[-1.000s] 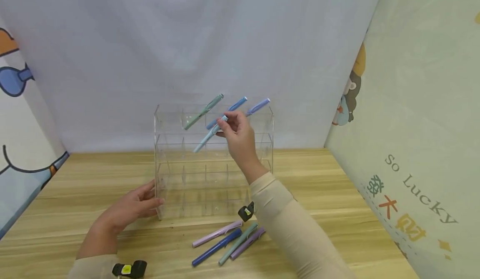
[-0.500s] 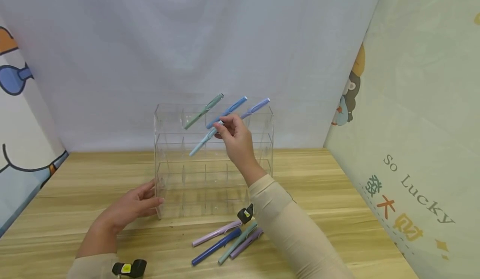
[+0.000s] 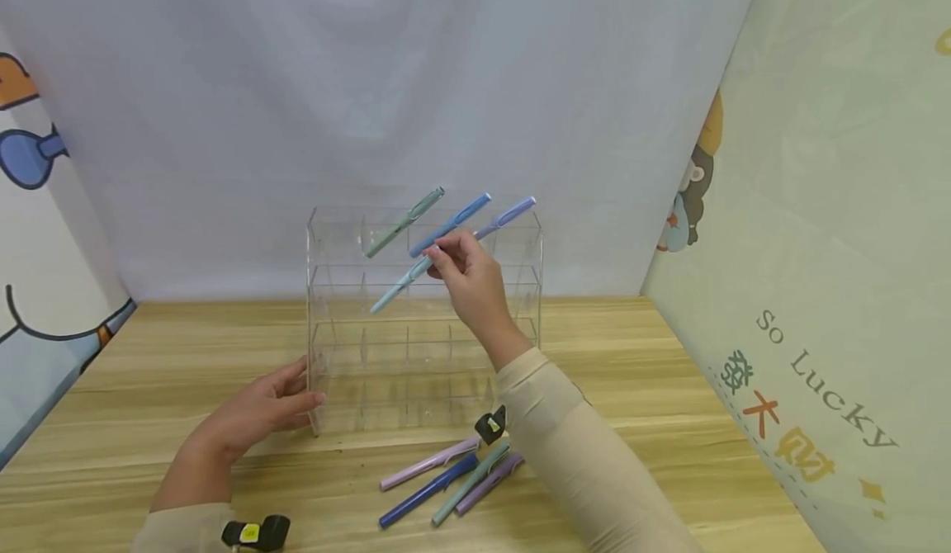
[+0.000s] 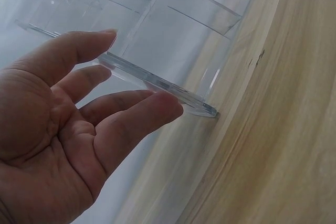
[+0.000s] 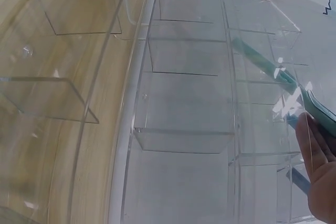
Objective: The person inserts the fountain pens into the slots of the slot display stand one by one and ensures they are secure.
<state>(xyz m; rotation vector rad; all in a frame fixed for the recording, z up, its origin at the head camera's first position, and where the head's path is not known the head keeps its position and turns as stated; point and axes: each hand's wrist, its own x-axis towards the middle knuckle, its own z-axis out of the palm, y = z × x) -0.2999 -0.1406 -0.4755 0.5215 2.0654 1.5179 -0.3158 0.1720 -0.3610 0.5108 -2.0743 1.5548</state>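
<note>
My right hand (image 3: 475,285) pinches a light blue pen (image 3: 401,286) by its upper end, at the second tier from the top of a clear acrylic rack (image 3: 427,338). The pen slants down to the left; whether its lower end touches the rack I cannot tell. On the top tier lean a green pen (image 3: 404,223), a blue pen (image 3: 451,224) and a periwinkle pen (image 3: 507,216), partly behind my hand. My left hand (image 3: 256,408) grips the rack's left side panel low down. In the left wrist view its thumb and fingers (image 4: 142,111) lie about the panel edge.
In front of the rack lie a pink pen (image 3: 427,465), a dark blue pen (image 3: 427,491), a grey-green pen (image 3: 470,484) and a purple pen (image 3: 489,484) on the wooden table (image 3: 609,355). A pale curtain (image 3: 475,82) hangs behind.
My right hand has moved slightly down with the light blue pen, whose lower end has shifted down and left. The left hand keeps its place on the rack.
</note>
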